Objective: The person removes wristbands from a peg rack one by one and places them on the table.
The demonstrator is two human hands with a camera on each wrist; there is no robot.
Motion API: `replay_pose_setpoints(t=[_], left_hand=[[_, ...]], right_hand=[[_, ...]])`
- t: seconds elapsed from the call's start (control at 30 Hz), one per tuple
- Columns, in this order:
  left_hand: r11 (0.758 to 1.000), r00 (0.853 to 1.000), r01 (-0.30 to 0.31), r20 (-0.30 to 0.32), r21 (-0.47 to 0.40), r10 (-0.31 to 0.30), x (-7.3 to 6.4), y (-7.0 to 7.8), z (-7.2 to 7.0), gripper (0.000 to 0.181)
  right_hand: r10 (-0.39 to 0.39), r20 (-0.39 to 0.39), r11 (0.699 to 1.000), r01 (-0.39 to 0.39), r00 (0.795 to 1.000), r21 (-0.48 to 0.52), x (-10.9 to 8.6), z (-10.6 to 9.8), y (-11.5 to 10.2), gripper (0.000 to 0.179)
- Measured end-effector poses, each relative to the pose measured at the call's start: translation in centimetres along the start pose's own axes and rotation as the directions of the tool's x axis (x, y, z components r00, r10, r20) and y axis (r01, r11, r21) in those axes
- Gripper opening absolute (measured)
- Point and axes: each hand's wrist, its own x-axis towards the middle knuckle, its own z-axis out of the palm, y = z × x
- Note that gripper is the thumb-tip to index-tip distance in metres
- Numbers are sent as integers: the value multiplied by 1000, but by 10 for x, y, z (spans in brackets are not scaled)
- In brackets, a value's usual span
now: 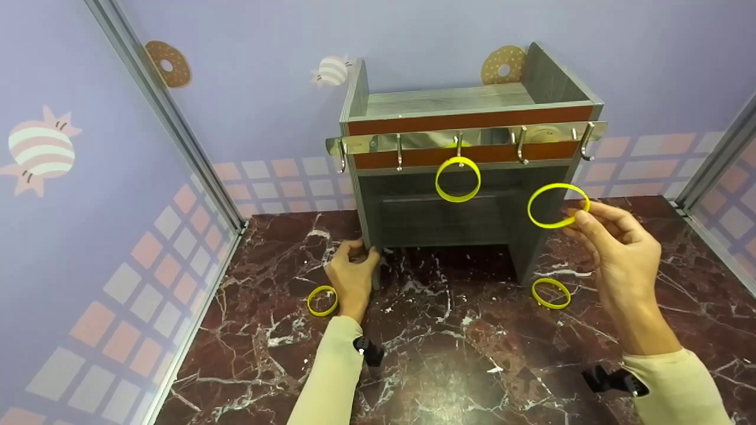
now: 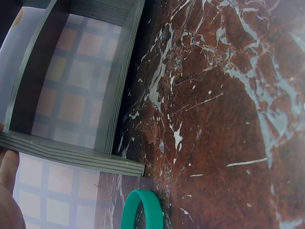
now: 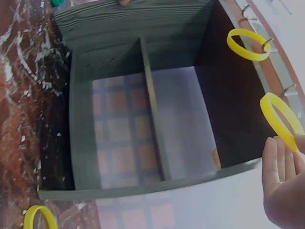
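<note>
My right hand (image 1: 629,257) pinches a yellow silicone wristband (image 1: 530,208) between thumb and fingers, raised in front of the right side of a small grey wooden shelf (image 1: 449,105). Another yellow wristband (image 1: 458,199) hangs from the middle hook of a metal hook rail (image 1: 384,143) along the shelf's upper front. Low on the shelf's left side panel (image 2: 81,155), my left hand (image 1: 351,274) grips the edge, thumb and fingers on opposite faces. Beside that wrist lies a wristband (image 1: 309,304), green in the left wrist view.
A further yellow wristband (image 1: 535,293) lies on the dark red marbled table (image 1: 437,354) near the shelf's right foot. Purple patterned walls (image 1: 248,77) stand behind and at both sides, with a metal corner post (image 1: 171,118) on the left.
</note>
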Motion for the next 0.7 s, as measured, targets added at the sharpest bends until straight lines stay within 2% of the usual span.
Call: replay_pose_setpoints(t=[0.37, 0.57, 0.7], left_hand=[[1000, 1000, -13, -12, 19, 13, 0, -2, 1, 13], [1000, 1000, 18, 2, -13, -18, -1, 0, 0, 13], [1000, 1000, 19, -4, -1, -19, -1, 0, 0, 14]], right_hand=[[53, -67, 999, -53, 996, 4, -2, -32, 8, 23], [88, -94, 996, -86, 992, 31, -2, -51, 15, 20], [114, -113, 994, -113, 987, 8, 0, -64, 18, 18]])
